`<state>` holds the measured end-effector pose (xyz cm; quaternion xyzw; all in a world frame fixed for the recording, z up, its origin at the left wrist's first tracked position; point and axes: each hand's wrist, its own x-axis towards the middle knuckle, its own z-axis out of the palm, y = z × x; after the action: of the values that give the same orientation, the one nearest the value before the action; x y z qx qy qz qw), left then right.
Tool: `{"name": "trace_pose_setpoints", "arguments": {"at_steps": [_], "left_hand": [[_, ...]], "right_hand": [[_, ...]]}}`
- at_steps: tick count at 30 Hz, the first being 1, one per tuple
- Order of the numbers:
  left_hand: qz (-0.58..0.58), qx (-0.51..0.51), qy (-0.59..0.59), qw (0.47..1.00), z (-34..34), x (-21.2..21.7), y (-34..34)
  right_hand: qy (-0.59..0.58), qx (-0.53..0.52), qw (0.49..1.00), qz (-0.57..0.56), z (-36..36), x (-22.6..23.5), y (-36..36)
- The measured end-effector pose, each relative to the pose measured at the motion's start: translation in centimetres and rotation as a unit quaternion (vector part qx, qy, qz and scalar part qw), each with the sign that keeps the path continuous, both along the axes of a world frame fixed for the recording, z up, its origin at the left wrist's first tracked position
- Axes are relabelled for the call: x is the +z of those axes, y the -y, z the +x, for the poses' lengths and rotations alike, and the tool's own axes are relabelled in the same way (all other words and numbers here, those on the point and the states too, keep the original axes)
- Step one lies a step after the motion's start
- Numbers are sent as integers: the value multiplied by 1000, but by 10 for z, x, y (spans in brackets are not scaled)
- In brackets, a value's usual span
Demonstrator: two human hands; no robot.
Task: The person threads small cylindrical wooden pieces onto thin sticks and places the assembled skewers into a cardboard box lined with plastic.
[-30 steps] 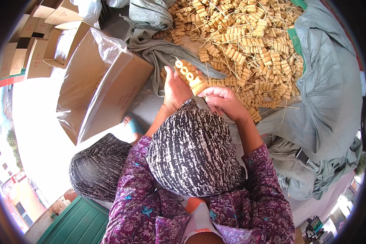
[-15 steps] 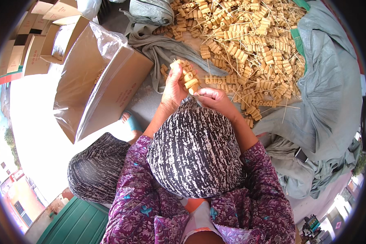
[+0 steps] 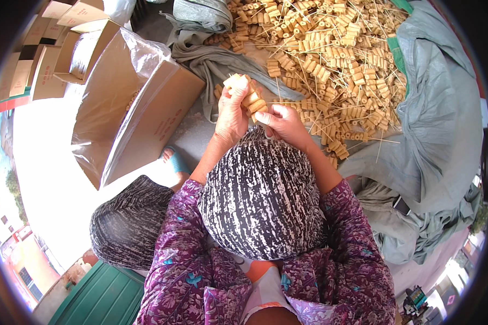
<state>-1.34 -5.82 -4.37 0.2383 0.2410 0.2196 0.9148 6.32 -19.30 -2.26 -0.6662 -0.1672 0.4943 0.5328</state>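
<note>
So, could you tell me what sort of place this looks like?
Probably an informal outdoor packing spot on the ground: a heap of small tan pieces on thin sticks spread over a grey cloth, with a plastic-lined cardboard box beside it.

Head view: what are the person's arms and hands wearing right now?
Both hands, left hand and right hand, are bare, with no gloves. The forearms are uncovered; purple floral sleeves are pushed up to about the elbows. Any rings or bracelets are too small to make out.
</note>
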Motion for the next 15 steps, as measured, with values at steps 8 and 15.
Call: {"name": "trace_pose_setpoints", "arguments": {"at_steps": [8,15], "left_hand": [[9,8,-24,1000,-3,-7,-2],[-24,-1,-22,999,-7,-9,1]], "right_hand": [[128,15,991,-43,-5,0,-4],[258,44,965,-16,-4,-5,-7]]}}
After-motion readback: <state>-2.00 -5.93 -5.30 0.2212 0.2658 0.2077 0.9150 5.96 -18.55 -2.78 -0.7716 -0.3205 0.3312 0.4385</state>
